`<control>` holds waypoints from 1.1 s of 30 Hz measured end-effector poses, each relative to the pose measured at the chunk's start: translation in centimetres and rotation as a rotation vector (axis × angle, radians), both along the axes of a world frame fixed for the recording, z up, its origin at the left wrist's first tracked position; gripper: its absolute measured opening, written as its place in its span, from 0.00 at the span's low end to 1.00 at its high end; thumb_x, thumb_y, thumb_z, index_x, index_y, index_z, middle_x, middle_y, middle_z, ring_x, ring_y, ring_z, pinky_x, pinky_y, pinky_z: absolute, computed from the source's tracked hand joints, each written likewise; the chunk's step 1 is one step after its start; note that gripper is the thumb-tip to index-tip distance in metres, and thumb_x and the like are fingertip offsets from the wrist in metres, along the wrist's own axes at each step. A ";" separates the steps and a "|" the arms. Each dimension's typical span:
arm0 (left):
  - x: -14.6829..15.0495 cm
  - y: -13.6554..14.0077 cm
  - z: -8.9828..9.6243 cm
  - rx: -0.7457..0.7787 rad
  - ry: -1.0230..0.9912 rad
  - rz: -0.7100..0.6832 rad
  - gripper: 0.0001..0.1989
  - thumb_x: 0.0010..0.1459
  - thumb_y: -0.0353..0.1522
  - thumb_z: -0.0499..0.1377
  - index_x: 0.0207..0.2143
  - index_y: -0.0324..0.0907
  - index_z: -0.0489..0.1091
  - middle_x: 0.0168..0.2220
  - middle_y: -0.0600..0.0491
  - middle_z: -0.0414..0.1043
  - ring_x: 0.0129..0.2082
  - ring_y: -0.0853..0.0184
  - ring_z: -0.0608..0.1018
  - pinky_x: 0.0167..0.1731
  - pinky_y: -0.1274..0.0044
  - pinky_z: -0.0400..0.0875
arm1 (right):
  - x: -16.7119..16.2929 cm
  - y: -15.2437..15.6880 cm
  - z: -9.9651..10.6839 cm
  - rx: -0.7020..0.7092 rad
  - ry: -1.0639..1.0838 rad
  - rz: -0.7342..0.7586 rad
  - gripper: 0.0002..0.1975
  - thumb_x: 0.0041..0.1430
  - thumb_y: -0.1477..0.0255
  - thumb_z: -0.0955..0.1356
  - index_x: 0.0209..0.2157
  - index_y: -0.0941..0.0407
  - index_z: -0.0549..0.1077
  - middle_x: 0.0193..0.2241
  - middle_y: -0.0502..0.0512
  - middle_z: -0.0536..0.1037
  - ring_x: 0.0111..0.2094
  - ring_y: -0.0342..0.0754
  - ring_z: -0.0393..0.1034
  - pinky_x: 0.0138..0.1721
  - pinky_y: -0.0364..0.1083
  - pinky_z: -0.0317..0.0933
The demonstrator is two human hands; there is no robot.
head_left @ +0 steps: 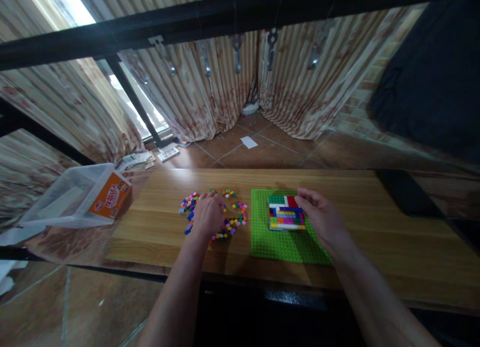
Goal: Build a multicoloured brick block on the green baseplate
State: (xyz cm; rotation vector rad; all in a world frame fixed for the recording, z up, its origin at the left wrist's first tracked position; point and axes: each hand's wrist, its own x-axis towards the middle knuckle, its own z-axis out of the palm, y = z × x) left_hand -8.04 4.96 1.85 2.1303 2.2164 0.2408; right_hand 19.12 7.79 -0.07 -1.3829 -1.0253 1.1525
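Note:
Loose, small toy bricks (240, 214) in many colours lie in a rough ring on the wooden table. My left hand (208, 214) is down among them, fingers bent and bunched; its fingertips are hidden, so whatever they pinch does not show. On a green studded baseplate (262, 242) sits a rectangular toy brick build (287, 220), its top a patchwork of green, white, red, blue, yellow and magenta bricks. At its upper right corner is my right hand (318, 212), with the thumb and fingers closed against the edge by a red brick.
A clear plastic bin (71, 187) with an orange label stands left of the table (150, 237). A dark flat object (407, 192) lies at the table's right. Beyond the far edge are a tiled floor, a white paper (249, 142) and curtains. A black bar (210, 17) crosses above.

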 end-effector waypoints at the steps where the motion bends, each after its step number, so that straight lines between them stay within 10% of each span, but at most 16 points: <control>1: 0.0 0.0 0.0 0.004 0.001 -0.009 0.10 0.53 0.24 0.52 0.30 0.42 0.74 0.35 0.47 0.75 0.39 0.59 0.75 0.44 0.69 0.65 | 0.0 0.0 0.0 0.002 -0.005 0.001 0.21 0.45 0.61 0.73 0.41 0.55 0.76 0.40 0.58 0.78 0.38 0.51 0.73 0.42 0.53 0.68; 13: 1.0 0.5 0.3 0.112 -0.290 -0.036 0.19 0.56 0.24 0.49 0.46 0.42 0.73 0.42 0.46 0.75 0.41 0.60 0.76 0.45 0.69 0.69 | 0.3 0.1 -0.1 0.001 -0.011 0.012 0.21 0.46 0.60 0.72 0.42 0.54 0.75 0.42 0.57 0.78 0.37 0.49 0.74 0.40 0.51 0.68; 22: 5.0 0.3 -0.3 0.072 -1.033 -0.119 0.08 0.56 0.30 0.54 0.36 0.41 0.72 0.30 0.54 0.75 0.32 0.68 0.77 0.34 0.77 0.71 | 0.3 0.3 -0.1 0.006 -0.002 -0.008 0.22 0.45 0.60 0.72 0.42 0.56 0.75 0.40 0.58 0.78 0.39 0.50 0.74 0.43 0.52 0.67; 33: 9.3 -0.6 -1.3 0.231 -1.177 -0.128 0.02 0.53 0.30 0.61 0.30 0.41 0.75 0.29 0.54 0.75 0.30 0.70 0.75 0.33 0.78 0.70 | 0.4 0.3 -0.2 0.024 0.026 0.002 0.21 0.45 0.59 0.71 0.40 0.56 0.75 0.38 0.57 0.79 0.38 0.49 0.73 0.41 0.50 0.66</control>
